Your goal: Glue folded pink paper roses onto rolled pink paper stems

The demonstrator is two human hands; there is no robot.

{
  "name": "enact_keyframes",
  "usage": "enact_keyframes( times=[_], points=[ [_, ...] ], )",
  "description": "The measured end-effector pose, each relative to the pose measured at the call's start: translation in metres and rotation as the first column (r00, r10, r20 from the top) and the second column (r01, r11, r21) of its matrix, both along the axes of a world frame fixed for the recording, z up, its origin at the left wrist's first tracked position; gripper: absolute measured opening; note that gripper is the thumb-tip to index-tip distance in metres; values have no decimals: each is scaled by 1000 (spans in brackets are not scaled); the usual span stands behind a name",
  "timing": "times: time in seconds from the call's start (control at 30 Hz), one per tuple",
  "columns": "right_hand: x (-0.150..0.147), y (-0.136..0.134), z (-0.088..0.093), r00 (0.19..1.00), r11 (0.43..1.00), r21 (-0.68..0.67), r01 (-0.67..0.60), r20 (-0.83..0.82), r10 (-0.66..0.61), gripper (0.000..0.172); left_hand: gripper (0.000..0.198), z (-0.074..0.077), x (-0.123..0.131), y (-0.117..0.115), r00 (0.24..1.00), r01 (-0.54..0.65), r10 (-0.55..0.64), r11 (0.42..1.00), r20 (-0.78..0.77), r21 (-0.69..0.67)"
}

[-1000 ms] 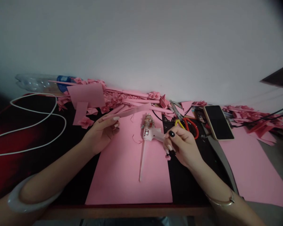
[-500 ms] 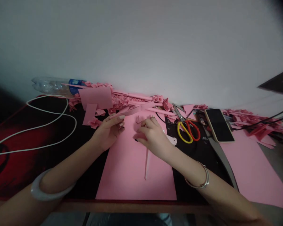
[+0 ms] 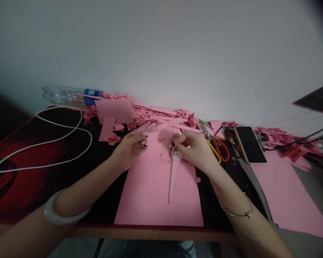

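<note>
My left hand (image 3: 131,148) is closed, thumb and index finger pinching the end of a pink paper strip (image 3: 167,124) that slants up to the right. My right hand (image 3: 193,148) is over the upper right of a pink paper sheet (image 3: 156,200). Its thumb and fingertips are pinched together; what they hold is too small to make out. Just below those fingertips is a white piece (image 3: 177,156), partly hidden by the hand. A slender pink paper stick (image 3: 171,182) points down from there, tapering. Small thin bent bits (image 3: 161,137) lie on the sheet between my hands.
Scissors (image 3: 216,147) with yellow and red handles lie right of my right hand, near a phone (image 3: 250,144). Folded pink paper flowers (image 3: 142,116) are heaped along the wall. A plastic bottle (image 3: 67,96) and white cable (image 3: 90,143) lie left. Another pink sheet (image 3: 290,193) is at right.
My right hand has moved right, uncovering small bent bits on the sheet and partly covering the scissors' yellow handle. My left hand still pinches the strip. The view has shifted slightly.
</note>
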State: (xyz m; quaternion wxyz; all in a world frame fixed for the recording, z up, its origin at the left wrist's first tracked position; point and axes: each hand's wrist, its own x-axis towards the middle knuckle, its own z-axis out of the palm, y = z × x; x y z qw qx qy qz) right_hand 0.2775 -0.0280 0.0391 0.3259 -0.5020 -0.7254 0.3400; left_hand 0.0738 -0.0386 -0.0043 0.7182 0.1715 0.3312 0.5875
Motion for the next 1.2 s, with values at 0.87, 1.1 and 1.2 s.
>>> enact_keyframes(
  times=[0.87,1.1,1.2],
  points=[
    [65,-22,-12,968,883,407,-234,179,174,30,12,-7,9,-10,768,315,6,867,-641,386],
    [52,-27,-28,965,836,490,-247,205,165,9,9,-10,11,-14,696,414,27,802,-718,431],
    [52,-28,-32,967,836,493,-241,200,160,10,9,-10,10,-16,685,422,38,793,-727,439]
  ],
)
